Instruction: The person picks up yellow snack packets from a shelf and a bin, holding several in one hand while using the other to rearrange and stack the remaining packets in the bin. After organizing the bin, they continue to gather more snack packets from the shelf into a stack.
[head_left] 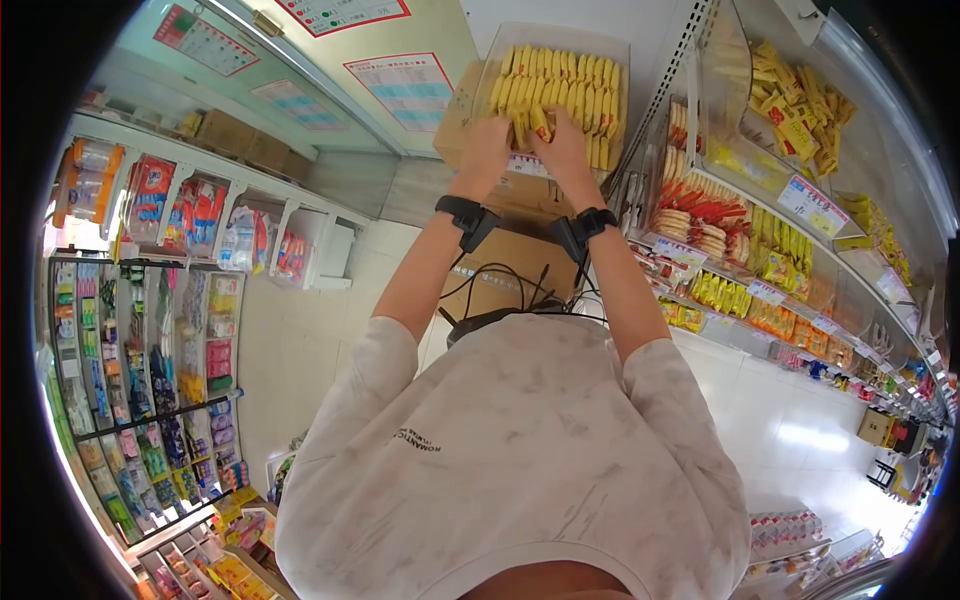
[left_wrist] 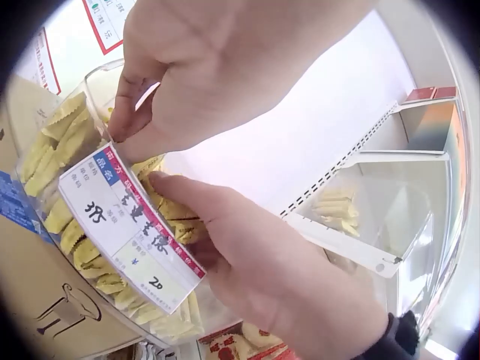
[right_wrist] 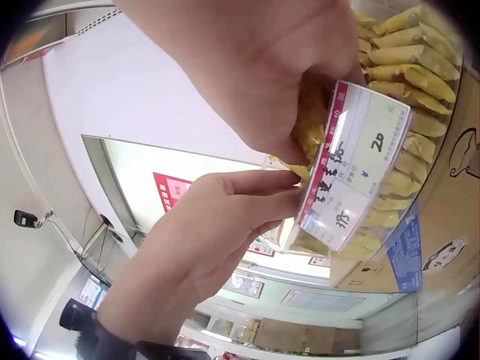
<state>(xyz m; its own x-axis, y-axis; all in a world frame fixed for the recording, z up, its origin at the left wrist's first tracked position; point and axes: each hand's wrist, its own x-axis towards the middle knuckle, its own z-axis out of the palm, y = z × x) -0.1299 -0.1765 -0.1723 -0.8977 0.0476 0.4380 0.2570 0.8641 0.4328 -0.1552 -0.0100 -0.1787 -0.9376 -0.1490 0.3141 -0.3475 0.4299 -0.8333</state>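
A clear plastic bin [head_left: 622, 100] holds rows of small yellow snack packets [head_left: 560, 68] standing on edge. At its front my left hand [head_left: 486, 152] reaches in and pinches a yellow packet [head_left: 519, 130]. My right hand [head_left: 566, 158] is beside it, thumb and fingers round another yellow packet [head_left: 541, 124] with a red mark. In the right wrist view, the right hand [right_wrist: 262, 67] grips a packet [right_wrist: 309, 124] just behind the price tag [right_wrist: 356, 161], and the left fingertips [right_wrist: 281, 184] meet there. The tag partly hides both hands' fingertips.
Below the bin stand cardboard boxes [head_left: 505, 275]. On the right, tiered shelves carry bins of snacks, with loose yellow packets [head_left: 800, 115] in an upper one. A wall shelf [head_left: 345, 215] and hanging goods [head_left: 150, 380] line the left. Black cables [head_left: 510, 285] lie before my body.
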